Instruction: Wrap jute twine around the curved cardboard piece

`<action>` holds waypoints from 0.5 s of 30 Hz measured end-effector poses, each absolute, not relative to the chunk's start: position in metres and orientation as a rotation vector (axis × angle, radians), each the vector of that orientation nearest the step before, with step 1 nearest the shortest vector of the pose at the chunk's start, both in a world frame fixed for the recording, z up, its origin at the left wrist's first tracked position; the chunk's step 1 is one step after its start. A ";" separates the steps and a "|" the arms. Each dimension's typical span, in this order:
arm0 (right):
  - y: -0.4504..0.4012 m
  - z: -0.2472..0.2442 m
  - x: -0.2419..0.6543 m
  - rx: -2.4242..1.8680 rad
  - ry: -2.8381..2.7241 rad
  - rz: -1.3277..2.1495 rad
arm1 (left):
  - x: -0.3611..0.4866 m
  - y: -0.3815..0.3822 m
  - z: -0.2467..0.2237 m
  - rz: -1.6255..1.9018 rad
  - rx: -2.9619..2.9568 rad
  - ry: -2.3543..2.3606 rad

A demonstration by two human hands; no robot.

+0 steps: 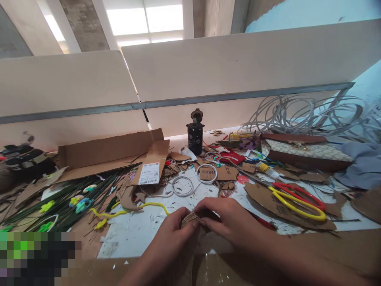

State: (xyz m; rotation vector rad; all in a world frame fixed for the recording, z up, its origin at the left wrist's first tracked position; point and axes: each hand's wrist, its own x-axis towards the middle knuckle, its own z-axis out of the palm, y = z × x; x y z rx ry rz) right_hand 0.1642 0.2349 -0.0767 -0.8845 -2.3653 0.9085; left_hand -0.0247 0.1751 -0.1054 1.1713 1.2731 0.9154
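In the head view, my left hand (174,230) and my right hand (228,218) meet low in the middle, over the near edge of the work surface. Between them is a piece wrapped in brown twine (190,218). The left thumb and fingers are closed on its near side, and the right fingertips pinch it from above. Most of the piece is hidden by my hands. A yellow fuzzy stem (154,205) lies just beyond the left hand. Two white rings (182,186) rest farther back, close to lettered cardboard (224,173).
Scissors with red and yellow handles (297,202) lie right on cut cardboard (268,202). A dark bottle (195,138) with its lid up stands at the back. Left are a cardboard box (110,153), green strips and fuzzy flowers (83,204). Behind right are a patterned bag (306,153) and coiled tubing (285,115).
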 end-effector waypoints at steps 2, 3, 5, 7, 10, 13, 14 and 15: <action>0.236 -0.077 0.164 -0.879 -2.361 0.928 | -0.024 0.175 -0.107 0.921 1.159 1.254; 0.237 -0.076 0.164 -0.870 -2.354 0.943 | -0.024 0.175 -0.108 0.933 1.157 1.249; 0.239 -0.075 0.166 -0.837 -2.332 0.982 | -0.025 0.175 -0.110 0.960 1.141 1.247; 0.241 -0.073 0.167 -0.805 -2.317 1.006 | -0.026 0.175 -0.110 0.974 1.111 1.247; 0.240 -0.072 0.167 -0.806 -2.328 1.002 | -0.026 0.174 -0.107 0.963 1.082 1.224; 0.238 -0.074 0.165 -0.804 -2.341 1.025 | -0.022 0.173 -0.101 0.941 1.122 1.241; 0.237 -0.075 0.165 -0.801 -2.342 1.037 | -0.021 0.173 -0.099 0.936 1.134 1.258; 0.238 -0.076 0.165 -0.801 -2.339 1.044 | -0.019 0.173 -0.097 0.935 1.132 1.269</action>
